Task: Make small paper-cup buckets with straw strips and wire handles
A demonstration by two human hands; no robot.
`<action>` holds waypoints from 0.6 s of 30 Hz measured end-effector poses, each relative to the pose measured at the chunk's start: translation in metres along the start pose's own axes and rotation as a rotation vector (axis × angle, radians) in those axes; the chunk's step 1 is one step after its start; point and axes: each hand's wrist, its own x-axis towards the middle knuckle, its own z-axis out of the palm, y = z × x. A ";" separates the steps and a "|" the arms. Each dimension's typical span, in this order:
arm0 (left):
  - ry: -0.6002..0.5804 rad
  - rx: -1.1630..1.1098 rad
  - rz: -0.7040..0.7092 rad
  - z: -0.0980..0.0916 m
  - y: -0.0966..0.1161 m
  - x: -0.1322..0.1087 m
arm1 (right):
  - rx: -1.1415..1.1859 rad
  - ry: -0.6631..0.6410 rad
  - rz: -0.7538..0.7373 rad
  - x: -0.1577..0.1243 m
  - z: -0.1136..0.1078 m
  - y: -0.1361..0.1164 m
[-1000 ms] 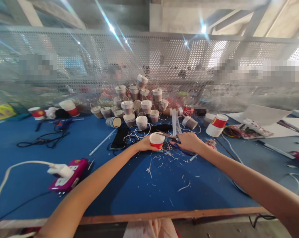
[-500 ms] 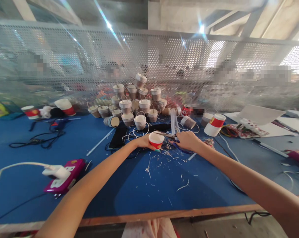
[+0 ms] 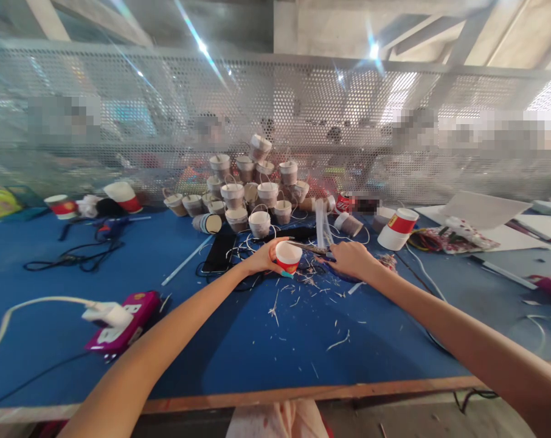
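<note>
Scissors (image 3: 315, 249) in right hand (image 3: 352, 258), red-and-white cup (image 3: 289, 258) in left hand (image 3: 261, 259)

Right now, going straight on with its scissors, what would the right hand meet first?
Likely the red-and-white paper cup in the left hand; the scissors point at its rim, depth is unclear.

The right hand (image 3: 354, 260) hides part of the scissors (image 3: 319, 249). The left hand (image 3: 261, 258) covers part of the cup (image 3: 289, 258). Far past both hands, people (image 3: 415, 131) look blurry.
</note>
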 end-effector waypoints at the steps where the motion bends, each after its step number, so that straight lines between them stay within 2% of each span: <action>1: 0.037 -0.009 0.011 0.003 -0.001 -0.003 | -0.002 0.000 0.008 -0.001 0.000 -0.001; 4: 0.112 0.048 0.020 0.011 -0.003 -0.008 | -0.011 0.005 0.018 -0.004 0.000 -0.002; 6: 0.111 0.125 0.009 0.014 -0.003 -0.008 | -0.009 0.005 0.019 -0.004 -0.001 -0.003; 11: -0.029 0.178 0.007 0.010 0.002 -0.007 | 0.010 0.004 0.010 -0.001 -0.003 -0.006; 18: -0.107 0.128 -0.001 0.006 0.002 -0.006 | 0.019 -0.022 -0.005 -0.002 0.001 0.000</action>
